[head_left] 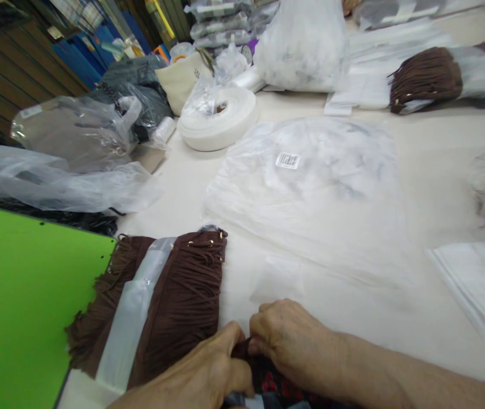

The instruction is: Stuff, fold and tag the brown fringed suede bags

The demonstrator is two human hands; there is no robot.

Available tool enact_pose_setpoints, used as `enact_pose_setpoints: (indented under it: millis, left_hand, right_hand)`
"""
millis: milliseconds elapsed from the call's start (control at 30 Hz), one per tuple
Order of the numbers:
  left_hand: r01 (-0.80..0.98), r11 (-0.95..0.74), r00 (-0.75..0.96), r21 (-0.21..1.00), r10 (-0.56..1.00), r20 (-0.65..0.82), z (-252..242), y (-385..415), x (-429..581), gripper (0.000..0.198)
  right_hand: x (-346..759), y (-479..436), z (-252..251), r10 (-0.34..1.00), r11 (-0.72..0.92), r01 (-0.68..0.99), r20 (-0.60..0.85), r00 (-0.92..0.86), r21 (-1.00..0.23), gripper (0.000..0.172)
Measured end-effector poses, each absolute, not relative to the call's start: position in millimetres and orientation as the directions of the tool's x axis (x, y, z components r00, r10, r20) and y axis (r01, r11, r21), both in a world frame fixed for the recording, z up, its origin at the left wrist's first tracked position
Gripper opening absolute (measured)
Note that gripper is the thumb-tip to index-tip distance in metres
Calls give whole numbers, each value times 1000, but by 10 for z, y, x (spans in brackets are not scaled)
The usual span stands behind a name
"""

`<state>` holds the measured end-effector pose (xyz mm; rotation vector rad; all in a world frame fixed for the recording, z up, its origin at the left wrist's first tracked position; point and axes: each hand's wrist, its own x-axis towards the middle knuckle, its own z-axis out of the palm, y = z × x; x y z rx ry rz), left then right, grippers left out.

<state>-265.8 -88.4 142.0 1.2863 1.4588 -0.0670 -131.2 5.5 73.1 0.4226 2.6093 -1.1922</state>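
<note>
At the bottom middle, my left hand (214, 363) and my right hand (289, 335) are close together, fingers bent and closed. Between them they pinch the edge of a dark brown piece of material (243, 347); its kind is mostly hidden by the hands. Below it shows a dark surface with red pattern (270, 383), cut off by the frame edge. Just left of my hands lies a stack of dark brown fringed pieces (185, 284) with small gold-coloured studs, wrapped by a translucent plastic band (133, 304).
A clear plastic bag with a barcode label (288, 161) lies flat ahead. Behind it are a white tape roll (219, 119) and a full plastic bag (302, 45). A bright green panel (16, 307) stands left. Another brown fringed bundle (427, 76) lies far right.
</note>
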Motion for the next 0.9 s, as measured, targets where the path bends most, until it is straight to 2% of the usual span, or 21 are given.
enact_pose_setpoints:
  millis: [100, 200, 300, 400, 567, 700, 800, 900]
  left_hand:
    - [751, 433, 192, 499, 580, -792, 1397, -834, -2658, 13]
    - [762, 472, 145, 444, 544, -826, 1335, -769, -2651, 11]
    - [759, 503, 104, 413, 532, -840, 1281, -718, -2638, 14]
    - [773, 499, 82, 392, 534, -841, 1292, -674, -2606, 19]
    - [848, 321, 139, 422, 633, -761, 1367, -648, -2526, 10]
    - [822, 209, 253, 530, 700, -668, 1389, -726, -2515, 15]
    - [799, 154, 312, 582, 721, -619, 1440, -769, -2555, 15]
    - [781, 53, 411, 622, 706, -577, 1491, -773, -2610, 13]
  right_hand:
    - [-1319, 63, 791, 144, 612, 387, -384, -912, -690, 21]
    - [-1258, 126, 830, 116, 553, 367, -367, -923, -748, 19]
    - [-1116, 221, 863, 285, 444, 381, -275, -918, -811, 19]
    - [-925, 278, 913, 468, 436, 412, -190, -863, -800, 17]
    - [-726, 274, 919, 454, 550, 346, -76, -888, -760, 25]
    - [-836, 407, 796, 450, 772, 306, 138, -882, -557, 38]
    - [-970, 552, 686, 418, 807, 313, 111, -901, -500, 35]
    - [-1039, 635, 630, 459, 743, 336, 76, -885, -578, 23]
